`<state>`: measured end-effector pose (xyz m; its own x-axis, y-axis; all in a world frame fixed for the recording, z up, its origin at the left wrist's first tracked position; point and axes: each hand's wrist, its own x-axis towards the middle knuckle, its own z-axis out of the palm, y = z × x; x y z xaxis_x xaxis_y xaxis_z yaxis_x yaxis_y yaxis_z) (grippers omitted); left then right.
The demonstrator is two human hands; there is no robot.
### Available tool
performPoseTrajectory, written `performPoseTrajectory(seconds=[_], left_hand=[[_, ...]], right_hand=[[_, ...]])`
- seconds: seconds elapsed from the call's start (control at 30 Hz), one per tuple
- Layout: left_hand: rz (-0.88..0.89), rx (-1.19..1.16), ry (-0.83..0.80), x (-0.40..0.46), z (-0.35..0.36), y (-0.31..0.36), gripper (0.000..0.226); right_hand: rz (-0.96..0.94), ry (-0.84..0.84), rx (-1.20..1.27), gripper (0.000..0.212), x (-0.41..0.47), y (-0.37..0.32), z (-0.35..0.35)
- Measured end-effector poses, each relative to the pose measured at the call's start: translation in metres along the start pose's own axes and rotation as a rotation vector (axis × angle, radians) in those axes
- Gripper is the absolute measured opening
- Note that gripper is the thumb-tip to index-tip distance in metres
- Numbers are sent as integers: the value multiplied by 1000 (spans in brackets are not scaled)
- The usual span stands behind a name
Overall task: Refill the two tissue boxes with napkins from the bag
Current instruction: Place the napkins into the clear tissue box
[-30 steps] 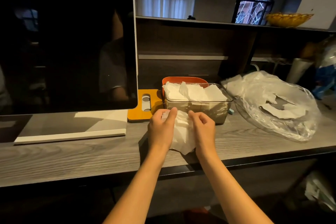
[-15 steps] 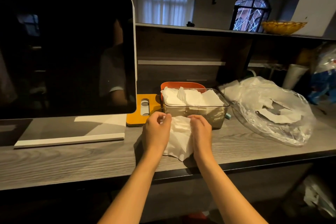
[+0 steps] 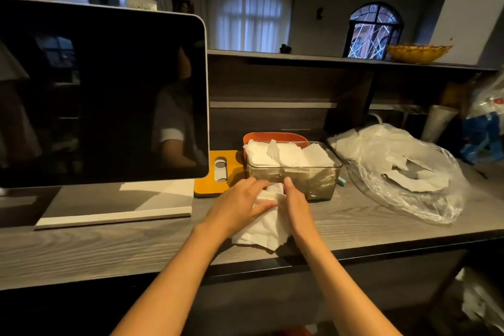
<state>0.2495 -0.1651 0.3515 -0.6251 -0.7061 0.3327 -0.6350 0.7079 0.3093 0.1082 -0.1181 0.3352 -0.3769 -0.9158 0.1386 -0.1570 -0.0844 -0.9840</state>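
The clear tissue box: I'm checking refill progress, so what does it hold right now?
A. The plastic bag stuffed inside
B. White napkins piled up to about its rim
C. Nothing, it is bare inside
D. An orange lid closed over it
B: the clear tissue box shows white napkins heaped to about its open rim, while the plastic bag lies on the desk to its right.

Dim, warm light is falling from above onto the desk [image 3: 109,248], the hands are casting soft shadows, daylight is glowing through the curtained window [image 3: 246,22], and wide-angle distortion is bending the edges.
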Motion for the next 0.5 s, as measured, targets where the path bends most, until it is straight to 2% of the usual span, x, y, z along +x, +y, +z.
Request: performPoseTrajectory(seconds=[0.07,0.13,0.17,0.2,0.27,0.33,0.4,0.5], left_hand=[[-24,-41,2,-1,0,-2,49],[-52,-101,17,-2,-2,-2,44],[-72,-137,34,-2,-4,-2,42],[-92,-172,58,-1,-5,-2,40],[-127,-235,86,0,-7,-2,38],[-153,-284,97,1,-8,-2,41],[-194,-353,105,0,-14,-2,50],[-207,-585,83,-5,-30,-1,69]], right_hand=[[-55,-166,28,37,-6,-3,-10],[-82,-334,-72,28,-14,-5,-23],[-83,-406,-157,31,-16,-7,-28],[-91,-451,-235,43,-17,-8,-31],[-117,-461,-288,57,-17,-9,-31],[-152,-424,-232,57,-14,-13,-29],[-158,-411,-173,60,-11,-22,-31],[-174,-491,-121,71,-3,-40,-42]])
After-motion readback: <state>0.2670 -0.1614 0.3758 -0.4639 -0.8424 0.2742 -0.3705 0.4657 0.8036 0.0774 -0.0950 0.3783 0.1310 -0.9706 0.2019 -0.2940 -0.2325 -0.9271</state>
